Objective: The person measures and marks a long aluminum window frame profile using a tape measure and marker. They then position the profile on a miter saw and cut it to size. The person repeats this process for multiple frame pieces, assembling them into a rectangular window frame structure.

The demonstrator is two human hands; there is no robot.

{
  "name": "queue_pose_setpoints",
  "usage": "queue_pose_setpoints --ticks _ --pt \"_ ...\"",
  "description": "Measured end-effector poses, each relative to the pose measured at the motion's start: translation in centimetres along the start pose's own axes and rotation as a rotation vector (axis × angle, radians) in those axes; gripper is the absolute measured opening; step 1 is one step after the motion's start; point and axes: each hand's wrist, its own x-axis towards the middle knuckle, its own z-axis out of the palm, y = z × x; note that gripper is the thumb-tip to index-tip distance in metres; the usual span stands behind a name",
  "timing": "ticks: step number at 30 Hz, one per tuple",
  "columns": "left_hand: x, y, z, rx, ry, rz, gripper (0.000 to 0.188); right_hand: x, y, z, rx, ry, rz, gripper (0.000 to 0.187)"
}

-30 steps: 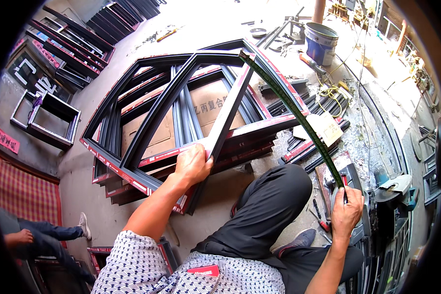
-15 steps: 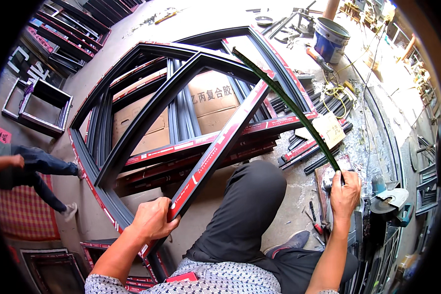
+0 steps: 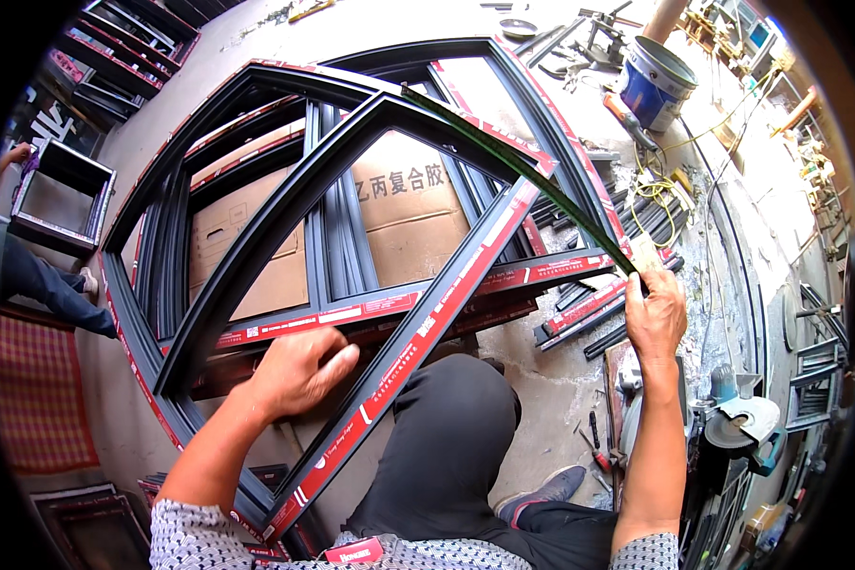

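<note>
Before me lies a dark grey frame of pointed shape, its near bar covered in red and white film. In my right hand is one end of a long, thin, dark green-black strip, pinched between thumb and fingers. The strip slants up to the left, along the frame's upper right side; whether it touches there I cannot tell. My left hand hovers left of the near bar, loosely closed with the thumb held off. Nothing shows in it, and its fingertips are partly hidden.
More grey frames and a cardboard box lie beneath. A blue and white bucket, a yellow cable and dark profile offcuts are on the right, near a circular saw. A co-worker's leg shows at the left.
My left hand has let go of the near bar and lifted away to its left. My right hand has moved up, bringing the strip closer along the frame's side. The co-worker has shifted left.
</note>
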Motion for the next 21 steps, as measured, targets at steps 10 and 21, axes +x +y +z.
queue_pose_setpoints --ticks 10,21 --pt "25.2 -3.0 3.6 -0.73 0.177 -0.111 0.039 6.4 -3.4 3.7 -0.064 -0.044 -0.042 0.024" --pt "36.8 -1.4 6.0 -1.27 0.232 -0.012 0.038 8.1 -4.1 5.2 -0.096 -0.005 -0.096 0.019"
